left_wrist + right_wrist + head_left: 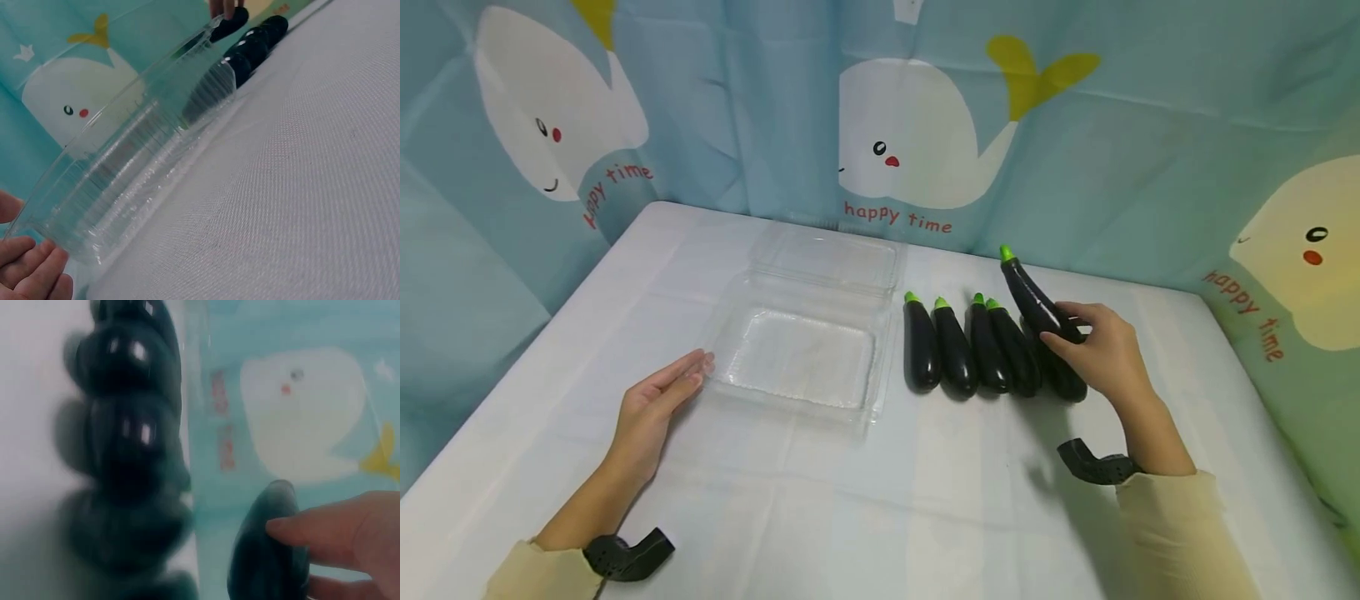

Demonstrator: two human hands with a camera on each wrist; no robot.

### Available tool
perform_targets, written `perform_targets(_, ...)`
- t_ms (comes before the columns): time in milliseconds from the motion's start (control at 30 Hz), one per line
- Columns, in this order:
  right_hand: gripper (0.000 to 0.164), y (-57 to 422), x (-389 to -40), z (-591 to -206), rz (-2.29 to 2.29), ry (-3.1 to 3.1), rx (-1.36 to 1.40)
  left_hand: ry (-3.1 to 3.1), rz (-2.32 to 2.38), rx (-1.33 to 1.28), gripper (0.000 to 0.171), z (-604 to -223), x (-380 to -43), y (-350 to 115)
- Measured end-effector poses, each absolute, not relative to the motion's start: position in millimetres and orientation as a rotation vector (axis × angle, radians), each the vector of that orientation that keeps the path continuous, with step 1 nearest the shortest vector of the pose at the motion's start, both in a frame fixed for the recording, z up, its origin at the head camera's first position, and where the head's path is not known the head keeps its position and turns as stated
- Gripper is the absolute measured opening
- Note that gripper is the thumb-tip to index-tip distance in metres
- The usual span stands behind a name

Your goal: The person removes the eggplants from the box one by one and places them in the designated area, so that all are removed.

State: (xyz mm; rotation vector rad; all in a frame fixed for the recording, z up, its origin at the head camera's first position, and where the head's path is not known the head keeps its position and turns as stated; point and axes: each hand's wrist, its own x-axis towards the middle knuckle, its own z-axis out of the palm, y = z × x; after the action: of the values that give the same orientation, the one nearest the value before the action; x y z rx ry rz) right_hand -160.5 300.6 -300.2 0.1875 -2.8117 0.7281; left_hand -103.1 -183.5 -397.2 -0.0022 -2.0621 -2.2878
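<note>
My right hand (pixel 1101 346) grips a dark eggplant (pixel 1032 298) with a bright green stem, held tilted above the right end of a row of eggplants (pixel 955 346). In the right wrist view, thumb and fingers lie on either side of the held eggplant (pixel 265 550). At the left, my left hand (pixel 655 400) pinches the near-left rim of a clear plastic clamshell container (pixel 797 404). The left wrist view has the thumb above and the fingers below the container's rim (pixel 81 134). The clamshell lies open, its lid (pixel 823 258) folded back toward the curtain.
Several eggplants lie side by side just right of the container, stems pointing away. A white cloth covers the table (pixel 850 533). A blue curtain (pixel 775 108) with whale prints hangs along the table's back edge and both sides.
</note>
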Motion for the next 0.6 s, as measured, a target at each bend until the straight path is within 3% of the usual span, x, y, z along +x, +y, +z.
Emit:
perform_targets(300,0.051,353,-149,-311,0.736,-2.940,-0.077,-2.068,-2.269,-0.024,0.049,-399,-105,-182)
perform_targets(600,0.056,369,-147,-327,0.857,-2.990,-0.164,-2.097,-2.251,0.009,0.050,-399,-104,-183)
